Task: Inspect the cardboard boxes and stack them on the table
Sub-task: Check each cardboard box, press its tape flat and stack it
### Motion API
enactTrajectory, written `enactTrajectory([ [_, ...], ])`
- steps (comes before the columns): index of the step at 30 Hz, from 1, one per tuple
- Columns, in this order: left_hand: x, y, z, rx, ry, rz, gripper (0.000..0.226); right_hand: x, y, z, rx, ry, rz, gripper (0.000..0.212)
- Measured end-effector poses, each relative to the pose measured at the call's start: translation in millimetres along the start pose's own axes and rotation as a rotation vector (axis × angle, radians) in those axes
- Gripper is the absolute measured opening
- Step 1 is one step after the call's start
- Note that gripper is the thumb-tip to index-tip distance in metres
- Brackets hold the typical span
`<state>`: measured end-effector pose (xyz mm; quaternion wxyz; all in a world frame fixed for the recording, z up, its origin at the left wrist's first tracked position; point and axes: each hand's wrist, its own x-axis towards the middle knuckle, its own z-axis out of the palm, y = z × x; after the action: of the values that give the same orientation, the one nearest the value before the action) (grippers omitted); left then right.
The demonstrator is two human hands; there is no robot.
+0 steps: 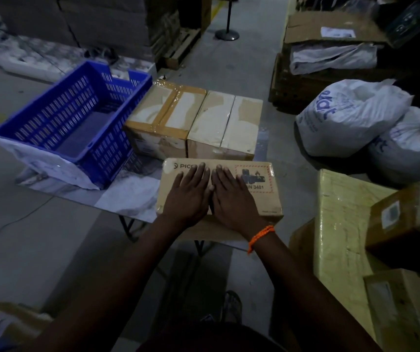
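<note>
Both hands, the left hand [188, 193] and right hand [231, 196], are lying flat and open, gripping nothing, on the brown printed cardboard box [262, 196] at centre frame on the marbled table [127, 196], apparently inspecting it before stacking needs an edge grip.

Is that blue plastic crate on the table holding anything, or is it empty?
Empty. The blue crate sits upright on the table, and its bare floor shows through the open top.
</note>
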<state>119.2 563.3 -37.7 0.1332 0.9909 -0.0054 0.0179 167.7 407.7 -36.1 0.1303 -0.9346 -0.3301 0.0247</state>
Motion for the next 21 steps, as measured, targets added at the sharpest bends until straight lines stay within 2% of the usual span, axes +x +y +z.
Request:
enactTrajectory([
  [8, 0.9, -2.2, 4.4, 0.029, -0.053, -0.013, 0.076, 0.3, 2.2, 0.4, -0.012, -0.044, 0.0, 0.079],
  [13, -3.2, -16.7, -1.0, 0.09, -0.092, 0.04, 0.09, 2.9, 25.1, -11.2, -0.043, -0.182, 0.041, 0.079],
  [17, -13.2, -51.1, -4.8, 0.144, -0.089, -0.062, 0.099, -10.4, 68.0, -20.6, -0.077, -0.109, 0.22, 0.09],
  [21, -15.3, -51.7, -3.2, 0.093, -0.068, -0.079, 0.104, -17.0, 76.6, -18.3, -0.086, -0.093, 0.236, 0.1],
])
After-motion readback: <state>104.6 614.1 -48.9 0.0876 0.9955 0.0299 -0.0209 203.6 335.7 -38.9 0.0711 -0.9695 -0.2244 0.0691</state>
